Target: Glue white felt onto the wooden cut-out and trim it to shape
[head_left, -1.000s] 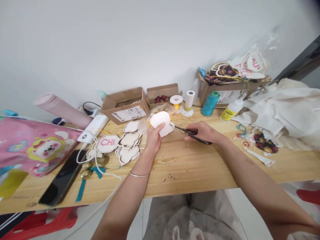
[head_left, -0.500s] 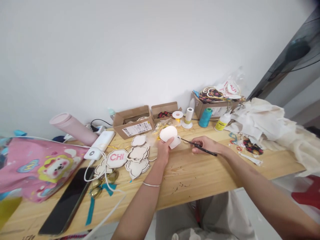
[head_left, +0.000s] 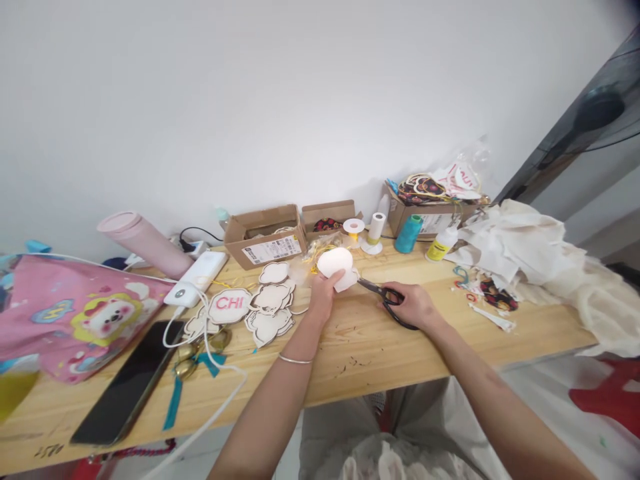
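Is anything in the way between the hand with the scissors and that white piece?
Nothing that I can see. The right hand holds the black scissors, and their blades point at the near edge of the white piece in the left hand. Whether the tips touch it, I can't tell.

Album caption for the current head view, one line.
Left hand holds a white cutout; right hand holds scissors near its edge, over a table.

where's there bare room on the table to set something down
Between left forearm and right forearm, nearer than the scissors: bare wood with dark specks. Also between right forearm and scraps. Crowded: left, with phone and tags; back, with boxes.
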`<state>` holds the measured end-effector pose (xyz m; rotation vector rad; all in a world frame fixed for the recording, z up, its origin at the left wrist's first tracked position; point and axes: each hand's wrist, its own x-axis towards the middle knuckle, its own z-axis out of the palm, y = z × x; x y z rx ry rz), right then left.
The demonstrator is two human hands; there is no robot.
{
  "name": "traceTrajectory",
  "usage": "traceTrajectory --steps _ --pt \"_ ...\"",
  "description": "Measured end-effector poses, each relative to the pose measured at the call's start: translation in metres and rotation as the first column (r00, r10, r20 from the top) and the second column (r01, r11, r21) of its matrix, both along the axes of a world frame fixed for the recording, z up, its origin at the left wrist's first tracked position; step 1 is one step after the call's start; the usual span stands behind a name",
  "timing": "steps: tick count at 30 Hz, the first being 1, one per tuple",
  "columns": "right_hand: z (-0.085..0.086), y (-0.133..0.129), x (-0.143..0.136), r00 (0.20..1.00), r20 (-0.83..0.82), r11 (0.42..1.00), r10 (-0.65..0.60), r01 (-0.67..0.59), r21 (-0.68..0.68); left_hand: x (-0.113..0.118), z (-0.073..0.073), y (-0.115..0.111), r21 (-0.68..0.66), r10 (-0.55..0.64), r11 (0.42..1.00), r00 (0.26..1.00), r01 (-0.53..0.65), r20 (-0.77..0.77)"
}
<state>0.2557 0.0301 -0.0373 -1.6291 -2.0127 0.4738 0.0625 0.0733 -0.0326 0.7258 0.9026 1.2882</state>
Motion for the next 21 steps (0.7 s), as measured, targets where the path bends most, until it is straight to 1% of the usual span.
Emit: traceTrajectory --steps 1,3,6,10,13,16,18,21 --pt "-0.005 -0.001 0.001 1.000 0.000 0.999 -0.011 0.011 0.045 0.001 -0.001 0.001 0.004 0.003 1.000 1.000 -0.003 0.007" --pt "-0.013 -0.002 0.003 1.000 -0.008 0.995 -0.017 0.017 0.094 0.002 -0.003 0.001 0.007 0.001 1.000 1.000 -0.001 0.018" --pt "-0.017 -0.002 0.004 0.999 -0.039 0.996 -0.002 0.005 0.087 0.002 -0.002 -0.002 0.025 0.010 1.000 1.000 -0.011 0.024" --pt "-0.011 0.000 0.003 0.996 -0.082 0.999 0.037 -0.035 0.030 0.002 0.003 -0.006 -0.004 0.018 1.000 1.000 -0.018 -0.019" --pt "-0.007 0.000 0.005 0.995 -0.095 0.997 0.043 -0.048 -0.052 0.000 0.004 -0.006 -0.042 0.015 0.999 0.998 -0.017 -0.053" --pt "-0.006 -0.004 0.010 0.991 -0.121 0.986 0.047 -0.065 -0.152 -0.001 0.001 -0.004 -0.047 0.025 0.998 0.997 -0.029 -0.079" --pt "-0.003 -0.010 0.012 0.984 -0.168 0.981 0.050 -0.080 -0.177 -0.002 -0.002 -0.002 -0.045 0.031 0.998 0.995 -0.035 -0.095" --pt "0.011 -0.023 0.006 0.971 -0.233 0.977 0.045 -0.091 -0.194 -0.002 -0.007 0.000 -0.039 0.032 0.999 0.994 -0.036 -0.105"
